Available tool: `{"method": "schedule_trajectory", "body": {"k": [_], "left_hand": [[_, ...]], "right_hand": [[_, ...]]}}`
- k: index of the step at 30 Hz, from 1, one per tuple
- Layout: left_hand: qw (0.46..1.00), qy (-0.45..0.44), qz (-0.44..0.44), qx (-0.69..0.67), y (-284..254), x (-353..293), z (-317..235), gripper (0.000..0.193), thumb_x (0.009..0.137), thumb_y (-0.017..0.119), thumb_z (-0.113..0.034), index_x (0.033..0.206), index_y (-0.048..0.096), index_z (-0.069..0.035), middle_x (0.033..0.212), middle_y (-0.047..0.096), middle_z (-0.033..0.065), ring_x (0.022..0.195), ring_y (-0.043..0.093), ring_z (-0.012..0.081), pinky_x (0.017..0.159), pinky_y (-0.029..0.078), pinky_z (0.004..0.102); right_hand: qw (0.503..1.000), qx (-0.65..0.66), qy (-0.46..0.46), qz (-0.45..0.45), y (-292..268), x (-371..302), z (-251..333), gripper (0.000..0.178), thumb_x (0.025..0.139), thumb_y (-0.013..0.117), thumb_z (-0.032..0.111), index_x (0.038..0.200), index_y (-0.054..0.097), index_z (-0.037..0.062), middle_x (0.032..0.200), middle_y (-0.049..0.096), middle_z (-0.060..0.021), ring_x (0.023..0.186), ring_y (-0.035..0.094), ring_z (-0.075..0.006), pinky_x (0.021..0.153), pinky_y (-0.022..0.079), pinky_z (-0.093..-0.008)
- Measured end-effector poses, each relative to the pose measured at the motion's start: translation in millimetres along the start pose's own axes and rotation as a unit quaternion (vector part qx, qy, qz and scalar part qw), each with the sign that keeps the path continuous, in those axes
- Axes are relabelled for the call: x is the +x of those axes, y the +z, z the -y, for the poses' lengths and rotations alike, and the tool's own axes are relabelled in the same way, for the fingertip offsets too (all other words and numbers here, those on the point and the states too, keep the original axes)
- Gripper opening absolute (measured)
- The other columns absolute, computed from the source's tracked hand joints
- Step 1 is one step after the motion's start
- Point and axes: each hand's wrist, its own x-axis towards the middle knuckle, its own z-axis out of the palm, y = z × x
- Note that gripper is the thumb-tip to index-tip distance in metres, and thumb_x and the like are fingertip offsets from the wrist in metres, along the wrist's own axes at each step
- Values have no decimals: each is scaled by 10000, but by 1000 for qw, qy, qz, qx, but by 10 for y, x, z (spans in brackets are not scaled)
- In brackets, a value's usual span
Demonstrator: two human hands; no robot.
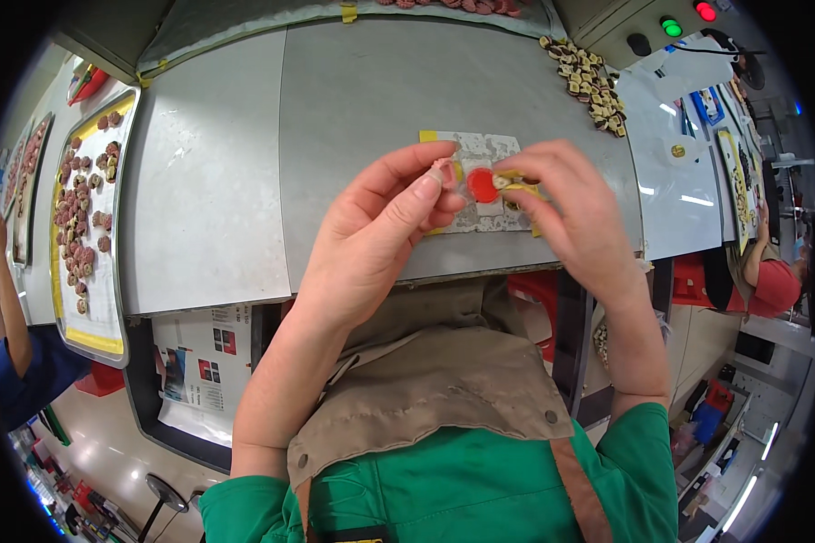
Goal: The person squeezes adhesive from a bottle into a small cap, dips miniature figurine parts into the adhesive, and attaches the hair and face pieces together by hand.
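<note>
Above a white-grey worn board [493,143] with yellow tape at its edges, both my hands are raised in front of me. My left hand [376,217] is closed, thumb and finger pinching a small pink piece [446,172]. My right hand [578,213] is closed too, with a small cream-and-yellow piece [502,182] at its fingertips; its exact kind cannot be made out. Between the hands a red round disc [482,186] shows over the board. Part of the board is hidden behind my fingers.
Several cream-and-dark small pieces [589,81] lie at the table's far right. A tray [109,290] with pinkish-brown clusters stands at left. A cloth-covered surface [244,34] runs along the back. A machine panel [670,23] has lit buttons. Other people work at both sides.
</note>
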Motion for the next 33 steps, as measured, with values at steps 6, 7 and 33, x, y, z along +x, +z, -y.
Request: {"method": "schedule_trajectory", "body": {"k": [6, 7, 33], "left_hand": [[996, 39, -35, 78, 88, -7, 64, 266, 976, 544, -162, 1191, 551, -6, 1076, 601, 29, 927, 577, 96, 810, 454, 235], [996, 39, -36, 78, 91, -5, 67, 266, 976, 544, -162, 1191, 551, -6, 1076, 601, 29, 927, 577, 96, 810, 454, 235], [983, 7, -2, 185, 290, 24, 17, 388, 881, 639, -72, 1221, 487, 34, 956, 612, 61, 858, 596, 85, 781, 498, 221]], "right_hand": [[995, -78, -51, 25, 101, 34, -14, 191, 798, 659, 23, 988, 633, 28, 940, 592, -124, 869, 592, -270, 743, 484, -337], [996, -69, -48, 20, 120, 33, -29, 189, 799, 655, 20, 987, 633, 25, 940, 591, -128, 873, 591, -271, 750, 482, -334], [974, 140, -68, -165, 359, -196, 64, 336, 735, 765, 95, 1045, 638, 78, 1001, 562, -70, 918, 578, -225, 772, 507, -315]]}}
